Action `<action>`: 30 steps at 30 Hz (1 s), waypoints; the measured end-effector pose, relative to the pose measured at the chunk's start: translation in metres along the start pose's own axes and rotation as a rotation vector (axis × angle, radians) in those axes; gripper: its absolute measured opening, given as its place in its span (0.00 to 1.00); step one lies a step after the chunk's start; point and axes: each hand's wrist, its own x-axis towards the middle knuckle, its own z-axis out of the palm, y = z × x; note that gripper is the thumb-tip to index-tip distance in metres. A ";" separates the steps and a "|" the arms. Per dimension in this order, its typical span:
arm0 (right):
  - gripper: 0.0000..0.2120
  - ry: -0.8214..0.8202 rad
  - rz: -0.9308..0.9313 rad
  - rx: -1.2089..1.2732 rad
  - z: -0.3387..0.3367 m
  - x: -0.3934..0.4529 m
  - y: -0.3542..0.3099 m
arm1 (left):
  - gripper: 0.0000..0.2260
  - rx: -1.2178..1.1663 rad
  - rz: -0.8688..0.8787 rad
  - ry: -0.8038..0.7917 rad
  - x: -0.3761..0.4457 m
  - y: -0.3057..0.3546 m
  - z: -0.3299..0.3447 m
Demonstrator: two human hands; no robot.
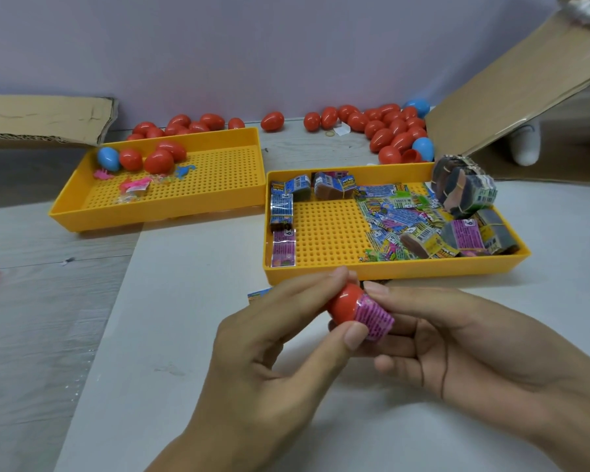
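Over pale tabletop, open leftward, yellow tray rim just beyond: pinching red egg with left hand, gripping its purple wrapper with right hand, long axis lying left-right.

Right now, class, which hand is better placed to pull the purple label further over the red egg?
Likely the right hand: its fingers hold the label, while the left hand pinches the egg by its bare end.

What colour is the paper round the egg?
The printed paper label is pinkish purple with small dark print, on the red plastic egg; head view.
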 end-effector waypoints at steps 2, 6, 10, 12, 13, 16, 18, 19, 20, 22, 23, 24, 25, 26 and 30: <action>0.15 0.023 0.005 0.015 -0.001 0.000 -0.001 | 0.18 -0.034 0.014 -0.014 0.000 -0.001 -0.001; 0.18 0.007 0.038 0.091 -0.001 0.001 0.001 | 0.20 0.002 0.033 0.016 0.000 -0.002 -0.003; 0.19 0.002 0.057 0.129 -0.001 0.000 0.001 | 0.20 0.033 0.015 0.038 0.000 0.001 -0.004; 0.16 0.007 0.058 0.117 -0.001 0.000 -0.001 | 0.20 0.050 0.010 0.020 0.001 0.002 -0.005; 0.14 0.009 0.060 0.108 -0.002 0.000 -0.001 | 0.19 0.055 0.007 0.015 0.002 0.003 -0.005; 0.15 -0.013 0.062 0.109 -0.003 0.000 -0.001 | 0.18 0.037 -0.012 -0.010 0.003 0.003 -0.005; 0.16 -0.028 0.059 0.120 -0.005 0.001 0.000 | 0.18 0.035 -0.002 -0.011 0.003 0.002 -0.005; 0.17 -0.041 0.056 0.118 -0.005 0.001 0.000 | 0.17 0.031 0.003 -0.005 0.002 0.002 -0.004; 0.18 -0.050 0.050 0.110 -0.005 0.001 0.000 | 0.17 0.027 0.009 0.001 0.002 0.001 -0.004; 0.19 -0.052 0.031 0.059 -0.004 0.001 0.000 | 0.17 0.023 0.023 0.004 0.002 0.001 -0.004; 0.19 -0.045 0.015 0.011 -0.002 0.001 -0.001 | 0.17 0.020 0.028 0.004 0.002 0.001 -0.004; 0.18 -0.032 -0.003 -0.038 -0.001 0.000 -0.001 | 0.16 0.014 0.032 0.006 0.002 0.001 -0.004; 0.17 -0.013 -0.012 -0.073 0.000 0.000 -0.002 | 0.17 0.008 0.035 0.008 0.002 0.001 -0.004; 0.16 0.004 -0.015 -0.085 -0.001 -0.001 -0.002 | 0.17 0.001 0.033 0.010 0.003 0.000 -0.004; 0.17 -0.003 -0.047 -0.160 0.000 -0.003 -0.003 | 0.19 -0.022 0.002 -0.012 0.003 0.000 -0.005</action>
